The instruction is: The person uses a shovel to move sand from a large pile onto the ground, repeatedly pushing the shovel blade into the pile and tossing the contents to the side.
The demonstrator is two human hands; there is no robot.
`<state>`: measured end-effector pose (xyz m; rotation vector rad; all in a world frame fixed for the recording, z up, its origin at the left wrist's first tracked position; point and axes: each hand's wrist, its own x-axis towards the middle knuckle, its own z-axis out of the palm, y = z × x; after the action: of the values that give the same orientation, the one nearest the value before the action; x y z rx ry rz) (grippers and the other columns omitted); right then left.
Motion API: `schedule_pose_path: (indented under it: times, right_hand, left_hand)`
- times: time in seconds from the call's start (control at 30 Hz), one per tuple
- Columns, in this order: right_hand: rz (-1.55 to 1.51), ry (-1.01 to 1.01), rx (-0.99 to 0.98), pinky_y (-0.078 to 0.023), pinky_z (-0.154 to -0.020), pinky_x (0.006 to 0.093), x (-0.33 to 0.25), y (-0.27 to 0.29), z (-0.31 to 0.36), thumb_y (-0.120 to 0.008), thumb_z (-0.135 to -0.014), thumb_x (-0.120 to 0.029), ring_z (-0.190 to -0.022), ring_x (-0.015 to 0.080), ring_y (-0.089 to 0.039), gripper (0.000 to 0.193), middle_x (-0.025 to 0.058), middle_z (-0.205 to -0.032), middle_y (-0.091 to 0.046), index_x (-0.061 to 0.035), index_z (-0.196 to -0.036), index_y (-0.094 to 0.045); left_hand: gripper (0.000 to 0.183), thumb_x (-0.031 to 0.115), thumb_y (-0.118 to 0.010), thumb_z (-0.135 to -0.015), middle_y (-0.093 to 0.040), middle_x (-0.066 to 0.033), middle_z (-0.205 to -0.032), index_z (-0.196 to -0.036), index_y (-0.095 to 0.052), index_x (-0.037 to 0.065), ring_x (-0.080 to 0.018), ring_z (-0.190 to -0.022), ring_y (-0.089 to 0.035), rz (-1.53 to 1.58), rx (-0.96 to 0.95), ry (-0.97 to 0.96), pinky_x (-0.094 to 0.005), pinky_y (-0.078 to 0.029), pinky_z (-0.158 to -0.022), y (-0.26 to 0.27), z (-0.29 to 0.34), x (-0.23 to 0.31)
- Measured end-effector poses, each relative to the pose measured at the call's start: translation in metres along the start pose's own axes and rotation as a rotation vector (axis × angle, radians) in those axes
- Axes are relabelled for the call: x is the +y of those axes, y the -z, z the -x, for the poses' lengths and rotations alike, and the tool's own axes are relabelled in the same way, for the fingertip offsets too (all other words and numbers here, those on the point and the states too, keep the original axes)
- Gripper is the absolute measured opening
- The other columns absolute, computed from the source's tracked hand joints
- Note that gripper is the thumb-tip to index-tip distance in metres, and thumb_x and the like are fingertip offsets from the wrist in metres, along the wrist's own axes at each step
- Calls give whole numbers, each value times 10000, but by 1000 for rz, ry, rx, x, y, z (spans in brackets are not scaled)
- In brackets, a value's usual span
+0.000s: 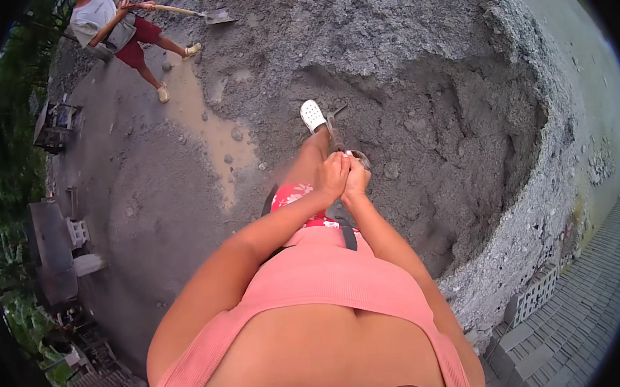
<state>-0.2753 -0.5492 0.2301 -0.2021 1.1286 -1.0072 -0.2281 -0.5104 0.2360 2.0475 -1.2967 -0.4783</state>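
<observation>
My left hand (pixel 331 176) and my right hand (pixel 356 178) are together in front of my waist, fingers closed around the upper end of what looks like a shovel (pixel 333 132). Its dark grip curves out beside my right hand. The shaft, seen almost end-on, runs down past my white clog (pixel 312 114); the lower end shows only as a thin dark edge by the shoe. Wet grey sand or mortar mix (pixel 422 150) lies around it, with a dug hollow to the right.
A person (pixel 115 31) at the upper left holds another shovel (pixel 197 14) over the grey heap. Muddy water (pixel 204 114) with stones pools between us. A pale rough bank (pixel 519 207) curves along the right, beyond it stacked grey blocks (pixel 584 311). Dark equipment (pixel 54 251) stands left.
</observation>
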Motion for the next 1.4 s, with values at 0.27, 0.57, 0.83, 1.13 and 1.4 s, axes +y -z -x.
schedule_pose_path:
  times: [0.27, 0.57, 0.83, 1.13, 1.4]
  right_hand:
    - [51, -133, -213, -483, -653, 294, -11, 29, -3, -611, -792, -120, -744, 149, -580, 83, 31, -830, -601, -41, -818, -610]
    - [126, -166, -263, -474, -670, 287, -16, 76, -25, -572, -784, -111, -751, 136, -567, 25, 5, -807, -586, -91, -770, -577]
    - [295, -23, -99, -441, -602, 271, -16, 134, -25, -612, -750, -92, -664, 129, -549, 44, 25, -751, -601, -51, -756, -600]
    - [235, -33, -181, -491, -701, 346, -20, 191, -35, -626, -726, -96, -719, 194, -592, 73, 94, -849, -622, -42, -739, -579]
    - [595, -134, 385, -466, -642, 364, -4, 297, -66, -582, -746, -137, -693, 211, -568, 128, 88, -765, -605, -20, -797, -580]
  left_hand:
    - [345, 292, -353, -887, -597, -199, -839, -794, -551, 26, -392, -731, -574, 26, 17, 14, -490, -450, -659, -4, 3, 10]
    - [320, 288, -357, -893, -581, -205, -804, -790, -524, 35, -404, -703, -565, 55, 38, -41, -497, -450, -623, -32, 16, 17]
    - [253, 256, -384, -889, -539, -165, -866, -846, -504, 38, -374, -779, -554, 205, -104, 39, -456, -443, -678, -76, 52, 13]
    - [357, 331, -423, -849, -565, -202, -1030, -956, -595, 38, -358, -955, -537, 230, -422, 668, -414, -412, -832, 37, 122, -228]
    - [487, 399, -400, -826, -606, -224, -946, -970, -606, -18, -354, -852, -596, -324, -264, 1351, -442, -466, -751, 217, 361, -340]
